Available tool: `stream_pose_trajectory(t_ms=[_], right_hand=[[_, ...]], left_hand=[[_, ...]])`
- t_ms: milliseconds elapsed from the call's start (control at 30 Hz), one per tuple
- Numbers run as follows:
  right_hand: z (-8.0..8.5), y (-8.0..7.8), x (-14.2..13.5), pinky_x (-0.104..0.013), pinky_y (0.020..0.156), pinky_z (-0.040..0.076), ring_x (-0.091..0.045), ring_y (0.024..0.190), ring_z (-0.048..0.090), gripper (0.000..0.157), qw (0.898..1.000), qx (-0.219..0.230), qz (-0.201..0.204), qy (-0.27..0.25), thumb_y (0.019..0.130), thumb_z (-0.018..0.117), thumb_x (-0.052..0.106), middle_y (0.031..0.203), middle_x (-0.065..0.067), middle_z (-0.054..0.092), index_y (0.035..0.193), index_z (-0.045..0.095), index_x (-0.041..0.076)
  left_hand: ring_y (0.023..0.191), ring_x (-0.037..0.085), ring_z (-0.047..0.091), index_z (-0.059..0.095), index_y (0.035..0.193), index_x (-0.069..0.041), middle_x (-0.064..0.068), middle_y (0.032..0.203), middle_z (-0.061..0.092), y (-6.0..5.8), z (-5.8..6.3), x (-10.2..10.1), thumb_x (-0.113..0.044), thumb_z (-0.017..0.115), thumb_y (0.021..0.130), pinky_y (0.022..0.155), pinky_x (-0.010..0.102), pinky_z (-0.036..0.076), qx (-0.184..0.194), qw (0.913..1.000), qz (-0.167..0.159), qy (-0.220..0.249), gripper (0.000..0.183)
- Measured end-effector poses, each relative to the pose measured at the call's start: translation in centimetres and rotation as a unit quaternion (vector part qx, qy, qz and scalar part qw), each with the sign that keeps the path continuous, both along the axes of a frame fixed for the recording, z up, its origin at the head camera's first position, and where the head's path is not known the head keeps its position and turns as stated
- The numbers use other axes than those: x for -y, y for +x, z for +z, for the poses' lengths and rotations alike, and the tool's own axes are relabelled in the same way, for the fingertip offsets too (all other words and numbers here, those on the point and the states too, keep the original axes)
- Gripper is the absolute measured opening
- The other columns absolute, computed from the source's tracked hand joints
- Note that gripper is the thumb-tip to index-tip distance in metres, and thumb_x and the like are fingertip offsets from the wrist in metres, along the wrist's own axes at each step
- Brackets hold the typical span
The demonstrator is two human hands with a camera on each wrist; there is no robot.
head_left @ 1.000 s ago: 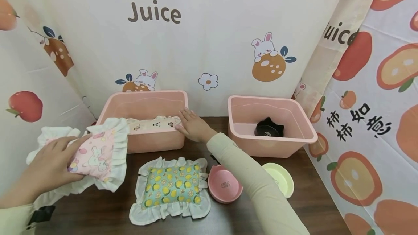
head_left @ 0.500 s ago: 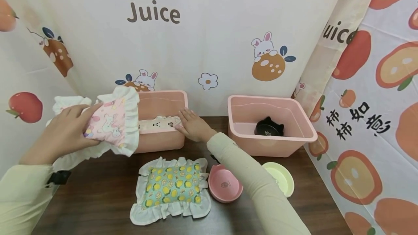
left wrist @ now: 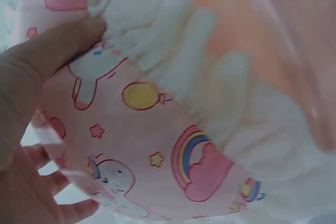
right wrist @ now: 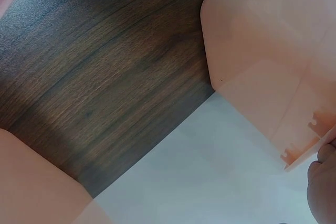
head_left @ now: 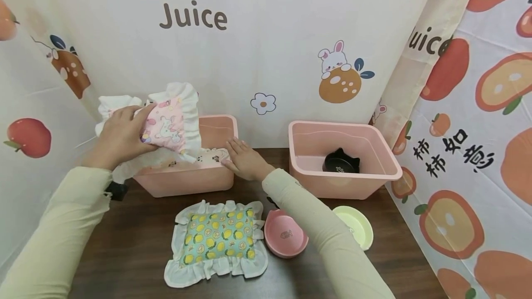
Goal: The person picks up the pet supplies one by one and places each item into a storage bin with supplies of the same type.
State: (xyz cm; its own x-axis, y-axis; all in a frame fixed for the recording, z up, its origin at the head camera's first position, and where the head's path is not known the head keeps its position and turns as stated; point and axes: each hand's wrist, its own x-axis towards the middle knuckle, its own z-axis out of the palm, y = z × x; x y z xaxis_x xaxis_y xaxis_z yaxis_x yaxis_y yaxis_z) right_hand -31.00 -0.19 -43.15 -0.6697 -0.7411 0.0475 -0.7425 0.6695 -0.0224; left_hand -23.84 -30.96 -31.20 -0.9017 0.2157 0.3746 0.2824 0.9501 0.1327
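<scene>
Pink ruffled cushion, animal/rainbow print, bent in the left hand: fingers and thumb clamped on it, held up over the 10 o'clock part of the left bin (clock as seen from the head view). White frill stands toward 3 o'clock, hides part of the bin. Right hand at 4 o'clock from cushion, on the bin's 3 o'clock rim: fingers close together, thumb on the inner side, holding the edge. Inside bin: cream cushion, small dark prints, partly covered.

Lemon-print cushion, white frill, flat on dark wood table at 5 o'clock from the held one. Pink bowl just beside it, 3 o'clock. Pale green bowl farther along 3 o'clock, partly behind right sleeve. Right bin at 3 o'clock from left bin, apart; black bowl inside. Printed curtain at 12.
</scene>
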Motion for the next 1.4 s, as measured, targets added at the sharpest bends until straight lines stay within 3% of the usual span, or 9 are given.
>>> stream_pose_trajectory(t_ms=[300,700,1033,1200,1400], right_hand=[[-0.3,-0.1,0.1,-0.038,0.12,0.01,-0.028,0.147,0.011,0.068,1.0,-0.006,0.005,-0.001,0.103,0.022,0.047,0.159,-0.016,0.016,0.151,0.02,0.0],[-0.8,0.0,0.2,-0.038,0.119,0.01,-0.029,0.147,0.013,0.069,1.0,-0.012,0.005,-0.004,0.103,0.02,0.049,0.158,-0.017,0.018,0.152,0.017,0.0],[-1.1,0.0,0.2,-0.036,0.12,0.008,-0.026,0.148,0.008,0.069,1.0,-0.01,-0.001,-0.003,0.103,0.021,0.049,0.16,-0.014,0.013,0.153,0.015,0.001],[-0.9,0.0,0.4,-0.035,0.12,0.007,-0.025,0.148,0.006,0.069,1.0,-0.01,-0.005,0.003,0.103,0.021,0.049,0.16,-0.012,0.011,0.153,0.013,0.002],[-0.7,-0.2,0.3,-0.036,0.12,0.008,-0.025,0.148,0.007,0.068,1.0,-0.013,-0.004,0.001,0.103,0.021,0.048,0.16,-0.014,0.014,0.152,0.015,0.001]], left_hand=[[0.127,0.055,0.027,0.024,0.152,-0.013,0.035,0.138,0.033,-3.7,-3.2,-2.1,-0.031,0.085,0.067,0.101,0.071,0.02,0.016,0.9996,0.022,0.011,0.106],[0.129,0.055,0.025,0.026,0.15,-0.01,0.034,0.141,0.03,-6.1,-7.9,-3.4,-0.036,0.085,0.068,0.1,0.07,0.022,0.075,0.9963,0.038,0.017,0.105],[0.13,0.055,0.023,0.024,0.151,-0.007,0.034,0.146,0.025,-6.8,-10.9,-4.6,-0.05,0.083,0.066,0.103,0.072,0.016,0.145,0.9881,0.047,0.015,0.113],[0.13,0.055,0.021,0.023,0.151,-0.008,0.032,0.149,0.022,-7.2,-11.8,-4.8,-0.042,0.084,0.068,0.103,0.073,0.017,0.188,0.9805,0.053,0.02,0.109],[0.131,0.056,0.021,0.021,0.152,-0.008,0.031,0.151,0.019,-7.5,-12.0,-5.0,-0.035,0.082,0.072,0.104,0.073,0.017,0.228,0.9717,0.06,0.019,0.104]])
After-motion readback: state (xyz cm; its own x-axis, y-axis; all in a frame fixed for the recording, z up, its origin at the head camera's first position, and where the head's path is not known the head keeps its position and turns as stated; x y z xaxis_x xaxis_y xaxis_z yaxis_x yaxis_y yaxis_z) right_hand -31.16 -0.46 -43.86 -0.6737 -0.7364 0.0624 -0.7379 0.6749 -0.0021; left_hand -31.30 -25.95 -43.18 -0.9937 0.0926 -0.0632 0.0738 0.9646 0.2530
